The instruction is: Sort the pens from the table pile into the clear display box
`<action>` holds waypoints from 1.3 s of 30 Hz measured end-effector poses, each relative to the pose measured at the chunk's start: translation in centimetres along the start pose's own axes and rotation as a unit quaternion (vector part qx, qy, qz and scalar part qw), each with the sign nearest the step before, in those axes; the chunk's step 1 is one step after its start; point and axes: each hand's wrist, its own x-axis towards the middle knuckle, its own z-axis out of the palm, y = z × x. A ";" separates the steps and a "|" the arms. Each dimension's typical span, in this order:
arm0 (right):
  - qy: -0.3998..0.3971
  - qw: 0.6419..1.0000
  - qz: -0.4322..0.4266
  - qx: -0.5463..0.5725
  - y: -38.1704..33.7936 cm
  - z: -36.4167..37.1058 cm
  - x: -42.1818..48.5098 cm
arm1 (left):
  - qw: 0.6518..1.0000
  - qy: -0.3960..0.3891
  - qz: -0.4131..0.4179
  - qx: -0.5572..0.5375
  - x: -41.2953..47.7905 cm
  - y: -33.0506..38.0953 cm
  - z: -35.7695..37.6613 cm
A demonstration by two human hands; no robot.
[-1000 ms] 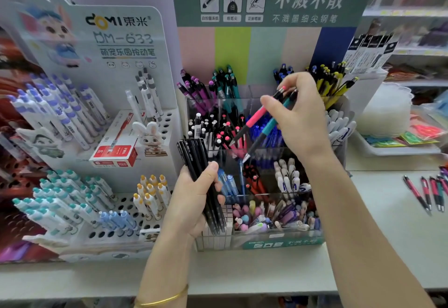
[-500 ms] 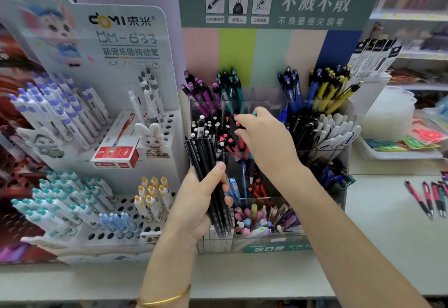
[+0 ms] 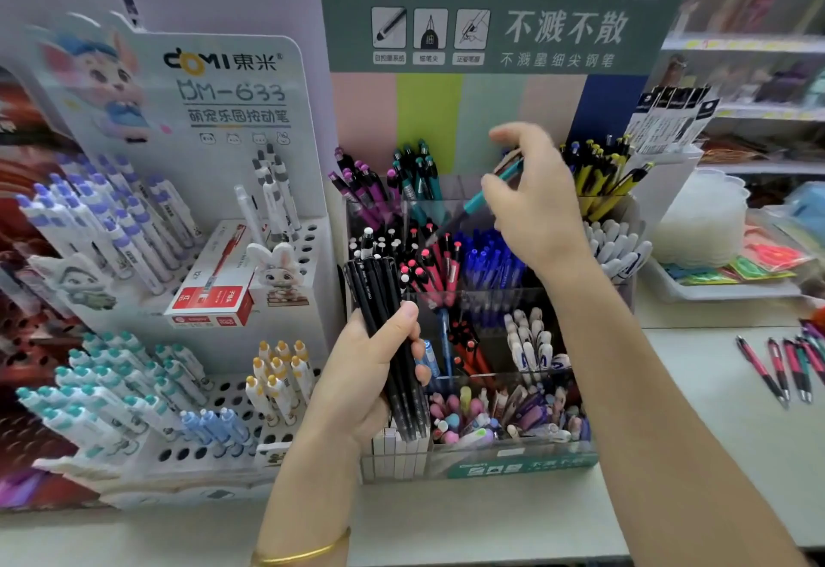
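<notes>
Your left hand (image 3: pixel 366 370) grips a bundle of black pens (image 3: pixel 385 321) against the front-left corner of the display box (image 3: pixel 513 461). Your right hand (image 3: pixel 531 209) pinches a teal pen (image 3: pixel 490 188) above the back rows, its tip slanting down-left, with open air around it. Well to its right, loose pens (image 3: pixel 785 365) lie on the counter (image 3: pixel 696 423). Half a second ago that hand was down among the red pens (image 3: pixel 431 272).

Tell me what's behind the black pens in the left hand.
Left compartments of the clear box: white-tipped pens show above the bundle, white blocks below. The left hand and bundle cover the rest.
</notes>
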 end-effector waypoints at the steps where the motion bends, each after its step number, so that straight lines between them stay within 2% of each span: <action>1: 0.047 0.998 -0.022 0.019 -0.3 -0.1 0.1 | 1.000 -0.002 -0.002 -0.002 0.0 0.1 0.1; 3: 0.122 0.990 -0.063 0.028 -0.8 0.1 0.4 | 1.000 -0.009 -0.005 -0.005 0.0 0.3 0.2; 6: 0.145 0.985 -0.088 -0.002 -1.3 1.0 1.0 | 1.000 -0.018 -0.007 0.000 0.1 0.5 0.4; 10: 0.070 0.989 -0.097 -0.083 -0.9 3.1 2.3 | 1.000 -0.021 -0.015 -0.010 0.1 0.7 0.6; 13: -0.005 0.991 -0.061 -0.120 -0.5 4.5 3.2 | 0.999 -0.026 -0.019 -0.022 0.2 0.9 0.5; 17: 0.029 0.987 -0.027 -0.155 -0.1 5.0 3.5 | 0.999 -0.038 -0.014 -0.023 0.0 1.2 0.5; 23: 0.002 0.961 -0.033 -0.273 1.1 4.5 3.6 | 0.999 -0.048 -0.010 -0.021 -0.1 1.2 0.5; 26: -0.019 0.973 -0.034 -0.229 1.4 3.6 3.2 | 0.998 -0.064 -0.012 -0.025 -0.2 1.1 0.6; 30: 0.009 0.996 -0.066 -0.055 0.9 1.9 -0.9 | 0.990 -0.119 -0.036 -0.060 0.0 0.6 0.7; 32: -0.044 0.999 -0.022 0.014 0.4 0.7 -3.4 | 0.986 -0.144 -0.044 -0.067 0.0 0.2 0.9; 35: -0.152 0.983 0.065 0.074 0.2 -0.8 -6.0 | 0.981 -0.178 -0.046 -0.058 -0.1 -0.7 1.4; 39: -0.296 0.920 0.181 0.182 0.9 -2.4 -7.4 | 0.956 -0.285 -0.058 -0.043 -0.3 -1.9 1.5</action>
